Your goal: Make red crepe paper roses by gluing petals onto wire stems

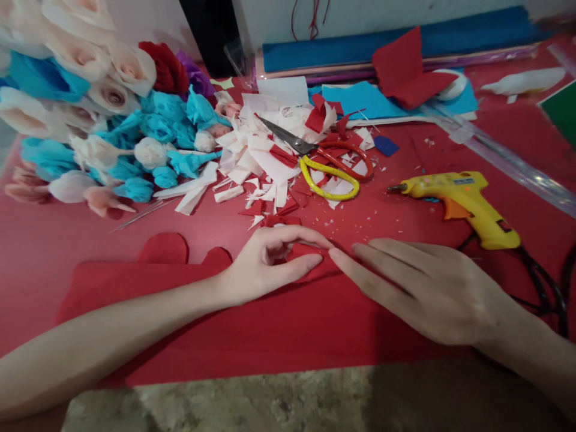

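Note:
My left hand (pixel 270 261) is over the table's front half, its thumb and fingers curved around a small red paper piece (pixel 308 249), mostly hidden. My right hand (pixel 418 285) lies palm down with its fingers stretched out, its foremost fingertip meeting the tip of my left forefinger; its thumb is out of sight. Under both hands spreads a large red paper sheet (pixel 288 333). Two rounded red paper petals (pixel 164 247) lie beyond its far left edge. Scissors (pixel 309 147) with one red and one yellow handle loop rest slightly spread on paper scraps (pixel 270 159).
A yellow glue gun (pixel 454 186) lies at right, its black cable (pixel 542 282) trailing behind my right wrist. Paper flowers (pixel 114 99) crowd the left back. Blue paper (pixel 360 99), a rolled blue sheet (pixel 396 39) and a clear plastic packet (pixel 508 147) lie farther back.

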`<state>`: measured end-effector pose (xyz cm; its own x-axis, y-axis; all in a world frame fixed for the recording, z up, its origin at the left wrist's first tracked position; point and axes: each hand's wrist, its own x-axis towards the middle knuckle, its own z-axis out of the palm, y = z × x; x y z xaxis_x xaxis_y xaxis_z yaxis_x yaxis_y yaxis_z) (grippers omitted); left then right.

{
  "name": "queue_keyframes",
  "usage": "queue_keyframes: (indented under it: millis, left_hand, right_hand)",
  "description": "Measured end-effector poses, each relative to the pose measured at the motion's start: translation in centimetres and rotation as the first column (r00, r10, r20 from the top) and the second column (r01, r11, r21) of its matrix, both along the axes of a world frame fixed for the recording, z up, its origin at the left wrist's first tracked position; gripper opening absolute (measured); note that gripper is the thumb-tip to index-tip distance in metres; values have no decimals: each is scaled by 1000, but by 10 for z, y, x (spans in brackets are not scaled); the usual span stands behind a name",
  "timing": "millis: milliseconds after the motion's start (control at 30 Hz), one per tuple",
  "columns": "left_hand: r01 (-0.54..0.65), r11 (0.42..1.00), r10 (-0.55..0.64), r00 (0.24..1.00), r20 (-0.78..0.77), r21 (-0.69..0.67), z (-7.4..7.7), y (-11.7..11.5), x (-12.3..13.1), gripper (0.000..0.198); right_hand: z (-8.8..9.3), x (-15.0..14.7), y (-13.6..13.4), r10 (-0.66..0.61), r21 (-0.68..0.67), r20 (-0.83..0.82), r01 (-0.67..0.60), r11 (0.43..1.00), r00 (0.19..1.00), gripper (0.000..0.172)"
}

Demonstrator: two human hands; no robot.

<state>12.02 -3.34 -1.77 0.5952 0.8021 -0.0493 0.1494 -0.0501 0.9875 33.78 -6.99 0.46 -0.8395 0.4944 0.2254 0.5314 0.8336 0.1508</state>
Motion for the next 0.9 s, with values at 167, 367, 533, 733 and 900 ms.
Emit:
queue_keyframes:
  millis: [167,367,533,733,900]
  left_hand:
    - [-1,1000,1,999,33,-9,2,2,0,15]
    - [2,999,-1,1000,31,-36,1,1,1,18]
    - [7,1000,-7,1000,-12,-10,0,1,1,17]
    - [27,999,-25,998,-59,35,0,1,1,18]
    - [25,1000,-24,999,-35,18,0,0,2,17]
  right_hand:
    - [0,2,-1,13,45,30,-14,999,999,37]
    - [-3,3,2,8,31,6,-8,999,1000,34]
    - [-2,1,4,-45,43,-157,53,998,987,33]
    - [6,-2,4,-123,-116,-323,90,989,938,30]
    - [12,-5,3,-239,-290,-433,117,950,869,19]
